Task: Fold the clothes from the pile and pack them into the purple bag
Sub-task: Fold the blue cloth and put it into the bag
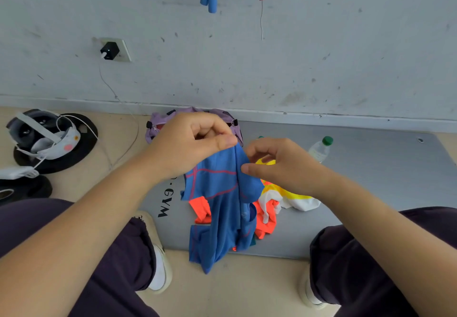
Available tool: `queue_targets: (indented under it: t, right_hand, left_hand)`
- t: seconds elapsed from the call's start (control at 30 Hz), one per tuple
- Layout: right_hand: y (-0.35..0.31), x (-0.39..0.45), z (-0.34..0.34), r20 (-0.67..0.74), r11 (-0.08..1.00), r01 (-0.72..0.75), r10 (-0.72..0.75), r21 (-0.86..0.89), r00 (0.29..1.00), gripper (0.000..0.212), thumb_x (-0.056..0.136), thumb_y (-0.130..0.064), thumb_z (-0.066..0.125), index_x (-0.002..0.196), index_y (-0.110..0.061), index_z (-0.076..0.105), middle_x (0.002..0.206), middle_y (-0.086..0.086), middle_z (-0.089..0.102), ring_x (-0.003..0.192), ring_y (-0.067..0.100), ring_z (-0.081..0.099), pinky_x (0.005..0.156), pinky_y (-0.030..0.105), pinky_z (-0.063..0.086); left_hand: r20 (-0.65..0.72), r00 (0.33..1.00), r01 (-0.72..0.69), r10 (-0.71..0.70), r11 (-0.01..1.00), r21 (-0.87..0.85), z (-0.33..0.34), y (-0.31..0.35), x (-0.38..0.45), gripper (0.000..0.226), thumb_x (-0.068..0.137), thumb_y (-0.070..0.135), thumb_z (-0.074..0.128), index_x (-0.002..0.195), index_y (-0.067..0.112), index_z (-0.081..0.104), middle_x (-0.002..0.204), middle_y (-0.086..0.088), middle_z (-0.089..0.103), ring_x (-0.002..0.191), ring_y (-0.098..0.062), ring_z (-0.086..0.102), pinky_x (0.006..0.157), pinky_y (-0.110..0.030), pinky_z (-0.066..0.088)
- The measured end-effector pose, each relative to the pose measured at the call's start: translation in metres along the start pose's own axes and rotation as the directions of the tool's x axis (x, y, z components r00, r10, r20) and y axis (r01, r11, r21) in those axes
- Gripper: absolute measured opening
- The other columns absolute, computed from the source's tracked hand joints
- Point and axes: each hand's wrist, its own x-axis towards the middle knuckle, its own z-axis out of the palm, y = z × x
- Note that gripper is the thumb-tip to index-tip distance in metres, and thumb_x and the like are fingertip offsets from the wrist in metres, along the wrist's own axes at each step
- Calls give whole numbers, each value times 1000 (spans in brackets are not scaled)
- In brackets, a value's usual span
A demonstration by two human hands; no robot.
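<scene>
A blue garment (222, 208) with pink stitching hangs in the air over a grey mat. My left hand (190, 143) pinches its top edge between thumb and fingers. My right hand (277, 166) pinches the same garment a little lower, on its right side. Under it lies the pile: an orange piece (265, 220) and a yellow and white piece (291, 196). The purple bag (154, 128) sits against the wall behind my left hand, mostly hidden by it.
The grey mat (371, 180) lies along the white wall. A clear bottle with a green cap (321, 148) stands on it at the right. A headset with cables (44, 136) lies at left. My knees and shoes frame the mat's near edge.
</scene>
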Motion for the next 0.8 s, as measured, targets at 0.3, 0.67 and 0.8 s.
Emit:
queue_targets:
  t: [0.3, 0.67, 0.8]
  right_hand:
    - [17, 6, -25, -77, 981, -139, 129, -139, 989, 14, 88, -16, 67, 78, -25, 65, 80, -10, 67, 74, -1, 58, 69, 12, 43]
    - [-15, -9, -24, 178, 956, -55, 3, 290, 984, 14, 97, -7, 54, 98, 3, 64, 88, 12, 67, 84, 16, 59, 82, 32, 45]
    - [-21, -12, -18, 157, 945, -41, -11, 326, 988, 10, 94, -8, 60, 99, -6, 69, 93, 14, 73, 88, 18, 63, 85, 40, 47]
  left_hand:
    - [-226, 965, 96, -134, 981, -170, -27, -13, 6, 9, 86, 23, 72, 77, 24, 73, 77, -8, 63, 75, -14, 51, 71, -27, 42]
    - [287, 953, 111, -92, 992, -51, 0, -6, 1, 42, 68, 41, 83, 105, 27, 68, 110, 13, 71, 112, -2, 62, 100, -23, 46]
    - [304, 946, 156, -112, 980, -124, 18, 3, 1, 39, 66, 47, 79, 89, 21, 62, 61, 3, 52, 58, -14, 43, 60, -32, 34]
